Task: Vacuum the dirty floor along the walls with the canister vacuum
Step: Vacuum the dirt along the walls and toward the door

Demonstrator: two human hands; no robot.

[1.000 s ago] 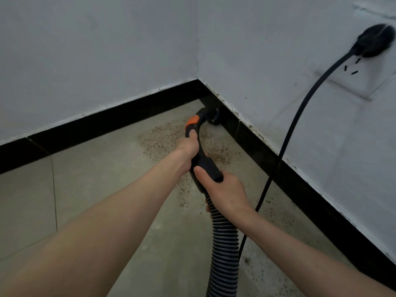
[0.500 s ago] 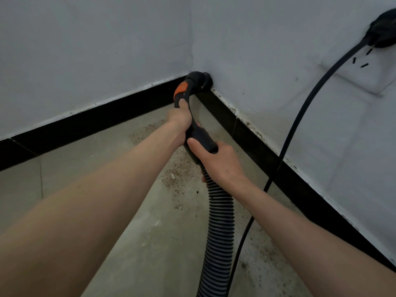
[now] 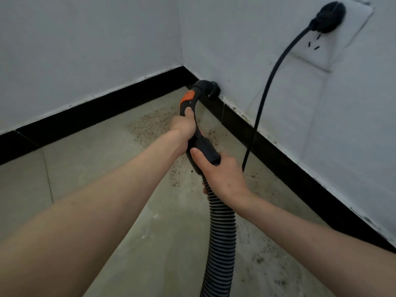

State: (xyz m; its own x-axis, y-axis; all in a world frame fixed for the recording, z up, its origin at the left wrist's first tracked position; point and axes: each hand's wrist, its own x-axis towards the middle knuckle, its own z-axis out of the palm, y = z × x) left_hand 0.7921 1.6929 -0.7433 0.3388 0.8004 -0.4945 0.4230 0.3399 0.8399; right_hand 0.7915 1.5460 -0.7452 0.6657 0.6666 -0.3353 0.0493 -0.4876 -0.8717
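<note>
My left hand point(image 3: 185, 127) grips the curved black vacuum handle point(image 3: 196, 97) just below its orange button point(image 3: 187, 97). My right hand point(image 3: 222, 174) holds the handle's lower cuff where the ribbed grey hose point(image 3: 220, 243) joins it. The hose runs down and out of the bottom edge of the view. The handle's far end point(image 3: 213, 91) is up against the right wall's black skirting, close to the corner. A patch of brown grit point(image 3: 150, 123) lies on the floor in the corner, partly hidden behind my hands. The canister is out of view.
Two white walls meet at a corner point(image 3: 182, 65), with black skirting point(image 3: 96, 108) along both. A black power cord point(image 3: 265, 93) hangs from a plug point(image 3: 327, 16) in a wall socket point(image 3: 315, 50) on the right. More specks point(image 3: 263, 254) dot the grey tiled floor by the right wall.
The handle tip was down over the corner dirt one second ago, then rose toward the corner, and is now against the right skirting. The view also shifted. Both hands kept their grip.
</note>
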